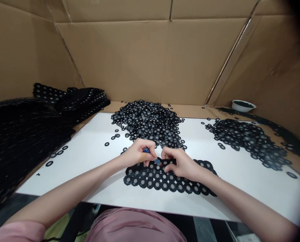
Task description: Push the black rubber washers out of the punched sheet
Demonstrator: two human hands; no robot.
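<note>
A dark sheet of joined black rings (158, 185) lies in rows on the white board in front of me. My left hand (143, 153) is closed around a small blue tube (157, 162), which slants down to the right with its reddish tip close to the sheet's upper rows. Just right of that tip, my right hand (179, 163) curls its thumb and forefinger over the upper rows and grips the sheet there. The exact contact under its fingertips is partly hidden. Behind both hands rises a large heap of loose black rings (147, 117).
A second ring pile (245, 137) spreads over the right of the white board (89, 148). A white bowl (243, 106) stands at the back right. Black netted material (21, 131) is heaped at left. Cardboard walls (130, 57) enclose the back and sides.
</note>
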